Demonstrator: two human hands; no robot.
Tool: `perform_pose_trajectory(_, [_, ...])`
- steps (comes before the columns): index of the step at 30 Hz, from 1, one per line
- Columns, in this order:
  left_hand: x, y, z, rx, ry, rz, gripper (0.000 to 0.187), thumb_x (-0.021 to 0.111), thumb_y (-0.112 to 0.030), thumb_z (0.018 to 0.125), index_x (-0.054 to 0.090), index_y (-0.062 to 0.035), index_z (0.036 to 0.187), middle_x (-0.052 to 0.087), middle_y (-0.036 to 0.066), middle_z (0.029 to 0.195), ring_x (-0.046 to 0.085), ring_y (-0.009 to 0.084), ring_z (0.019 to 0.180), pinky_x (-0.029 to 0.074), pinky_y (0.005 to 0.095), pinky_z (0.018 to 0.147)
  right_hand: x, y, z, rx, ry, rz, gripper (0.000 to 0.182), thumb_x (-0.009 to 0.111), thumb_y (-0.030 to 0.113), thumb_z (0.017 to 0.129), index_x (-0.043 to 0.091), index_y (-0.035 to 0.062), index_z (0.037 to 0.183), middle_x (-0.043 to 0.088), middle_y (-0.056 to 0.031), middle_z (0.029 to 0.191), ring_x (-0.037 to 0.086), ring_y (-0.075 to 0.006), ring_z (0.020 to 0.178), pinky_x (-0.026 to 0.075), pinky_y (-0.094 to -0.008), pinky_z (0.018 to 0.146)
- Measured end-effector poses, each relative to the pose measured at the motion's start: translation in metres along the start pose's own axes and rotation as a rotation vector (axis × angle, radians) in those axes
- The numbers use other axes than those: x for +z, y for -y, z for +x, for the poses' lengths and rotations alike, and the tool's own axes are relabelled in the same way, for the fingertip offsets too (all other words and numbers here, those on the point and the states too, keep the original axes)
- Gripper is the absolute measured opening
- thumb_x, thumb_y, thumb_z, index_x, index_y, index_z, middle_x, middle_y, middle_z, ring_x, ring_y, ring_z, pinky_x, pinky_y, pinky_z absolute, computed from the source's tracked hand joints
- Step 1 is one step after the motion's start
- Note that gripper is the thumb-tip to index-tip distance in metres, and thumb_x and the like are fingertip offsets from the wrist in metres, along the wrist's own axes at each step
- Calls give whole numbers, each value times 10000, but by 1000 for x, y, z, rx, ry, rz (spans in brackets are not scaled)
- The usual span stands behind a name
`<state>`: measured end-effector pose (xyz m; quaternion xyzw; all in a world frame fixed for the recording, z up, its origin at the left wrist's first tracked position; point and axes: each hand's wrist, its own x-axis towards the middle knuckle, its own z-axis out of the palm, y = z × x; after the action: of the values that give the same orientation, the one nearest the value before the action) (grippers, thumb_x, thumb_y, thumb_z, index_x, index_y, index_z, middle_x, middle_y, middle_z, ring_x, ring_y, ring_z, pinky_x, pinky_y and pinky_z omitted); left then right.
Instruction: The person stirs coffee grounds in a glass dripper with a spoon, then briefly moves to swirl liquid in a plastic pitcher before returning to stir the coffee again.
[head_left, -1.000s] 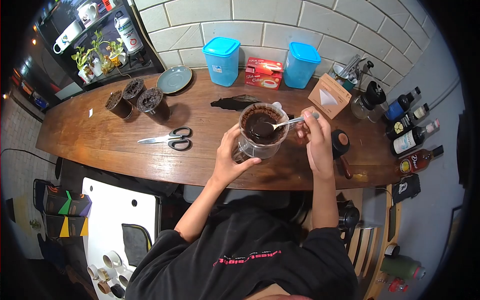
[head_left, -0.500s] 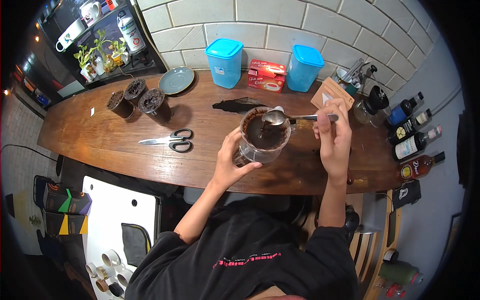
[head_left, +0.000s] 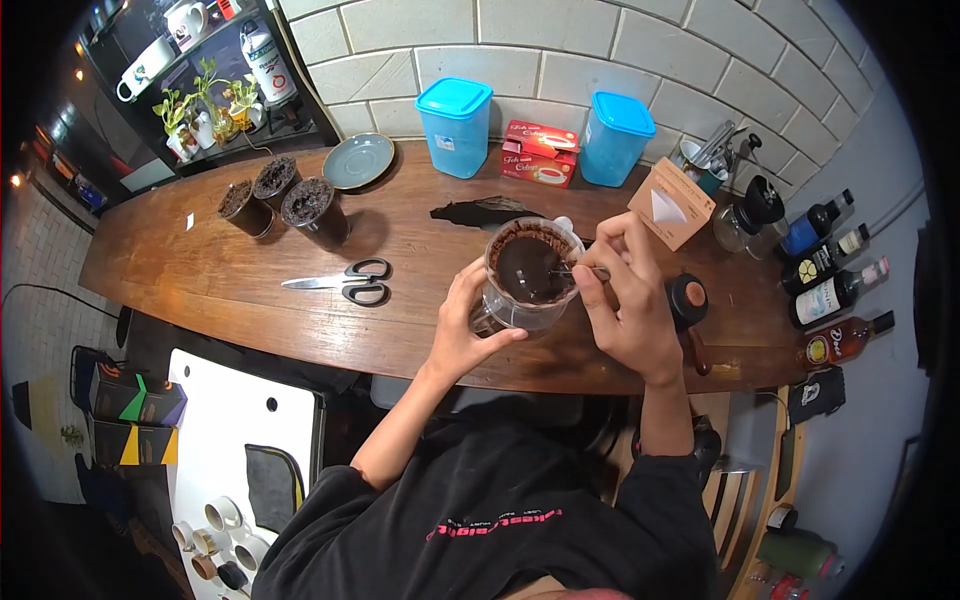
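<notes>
A clear glass coffee dripper (head_left: 525, 318) stands in front of me on the wooden counter, with a paper filter stained brown inside it. Dark liquid coffee with grounds (head_left: 530, 268) fills the filter. My left hand (head_left: 465, 325) is wrapped around the left side of the glass, thumb toward me. Over the right rim, my right hand (head_left: 630, 310) pinches a metal spoon (head_left: 567, 271). The spoon's bowl is sunk in the dark coffee and hidden; only a short piece of handle shows.
Black-handled scissors (head_left: 350, 282) lie to the left. Behind them stand several glasses of dark grounds (head_left: 315, 212) and a grey plate (head_left: 358, 162). Blue-lidded containers (head_left: 455, 130) flank red tea boxes (head_left: 540, 153). At right are a brown filter box (head_left: 668, 205), a black round-topped object (head_left: 687, 300) and several bottles (head_left: 835, 290).
My right hand has moved down and left, bringing the spoon from above the dripper into the coffee. The left hand keeps its hold. The view has shifted slightly.
</notes>
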<state>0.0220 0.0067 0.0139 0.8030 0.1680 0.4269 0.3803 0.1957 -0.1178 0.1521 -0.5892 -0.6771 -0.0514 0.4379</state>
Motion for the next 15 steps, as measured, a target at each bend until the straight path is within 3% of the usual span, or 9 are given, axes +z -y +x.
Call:
perform_pose_trajectory(3, [0,-1,0,17,-12,7,866,896,-392,670,499,26,1317,577,191,1280,571,333,1215,438,411,1031,3,3,-3,132,-37,117,115,611,70,940,568,-19,881,448,-101,972,540,-195,725,467,-324,630])
perform_pose_trajectory(10, [0,-4,2,31,-20,-24,864,897,-371,673,499,18,1334,565,193,1312,549,342,1248,425,427,1054,6,8,-6,169,-36,149,113,585,59,947,565,-31,882,454,-96,968,492,-163,710,454,-300,614])
perform_pose_trajectory(15, [-1,-3,1,59,-20,-24,848,899,-352,675,504,-7,1341,541,202,1374,520,356,1299,415,436,1078,9,10,-8,216,-124,80,186,557,114,979,535,-17,849,454,-69,843,452,-129,653,375,-291,561])
